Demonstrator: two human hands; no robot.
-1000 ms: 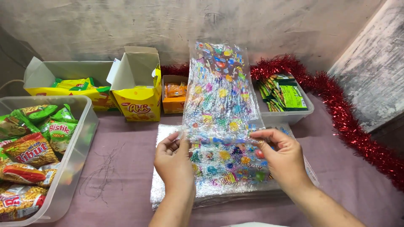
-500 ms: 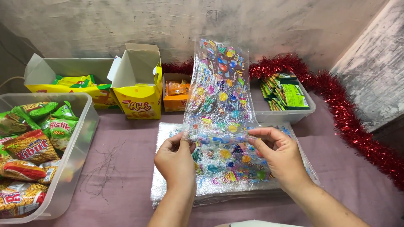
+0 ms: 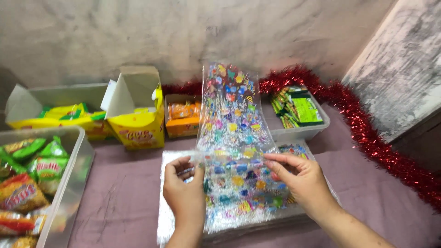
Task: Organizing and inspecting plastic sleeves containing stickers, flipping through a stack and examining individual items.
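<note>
Clear cellophane bag printed with small multicoloured shapes (image 3: 232, 124): it stands tilted up above a silvery stack of flat wrapping sheets (image 3: 179, 216) on the mauve cloth-covered surface (image 3: 124, 197), its far end rising toward the grey wall. We hold it near the middle of its length with both hands. The left hand (image 3: 186, 193) pinches the bag's left edge between thumb and fingers (image 3: 198, 161); the right hand (image 3: 303, 181) pinches the right edge the same way, fingers closed on the film and nothing else in them. For a clean handling of so thin and slippery a sheet, we judge it best to keep the two pinches level and lightly tensioned, so the film neither creases nor sags onto the stack. Near by: an open yellow cardboard carton (image 3: 135, 115), a small orange box of sachets (image 3: 183, 120), a clear plastic tub of snack packets (image 3: 76, 170), and red tinsel garland (image 3: 367, 133).
</note>
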